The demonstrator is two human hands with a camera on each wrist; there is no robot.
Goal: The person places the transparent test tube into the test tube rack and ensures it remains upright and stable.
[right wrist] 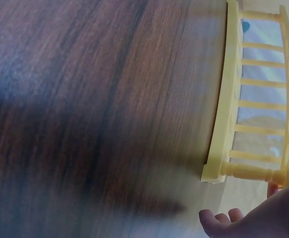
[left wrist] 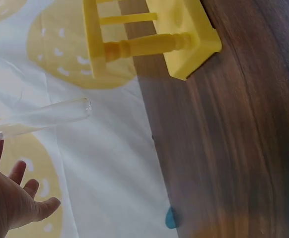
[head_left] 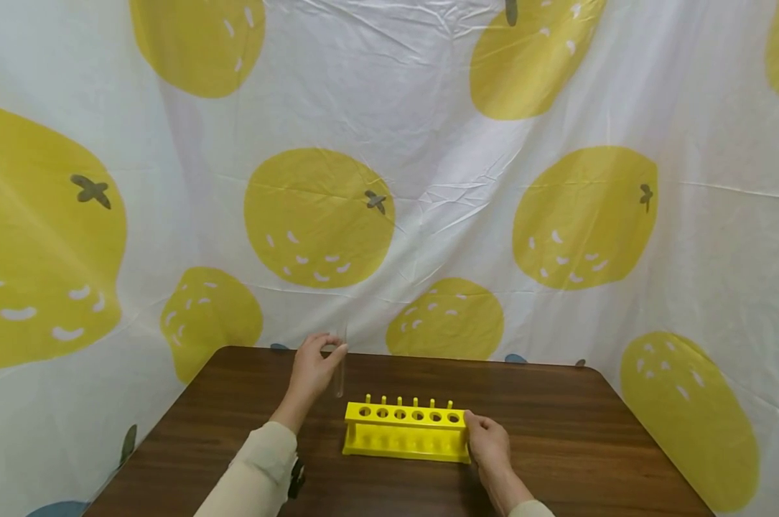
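1 clear tube (head_left: 339, 380) hangs near upright past the left end of the yellow rack (head_left: 407, 434), pinched in the left hand (head_left: 314, 365), while the right hand (head_left: 490, 441) grips the opposite end, and a slack pinch could drop it onto the table (head_left: 589, 445)!

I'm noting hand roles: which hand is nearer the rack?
Right. The right hand grips the right end of the rack; the left hand, pinching a tube, is apart from it, off its left end.
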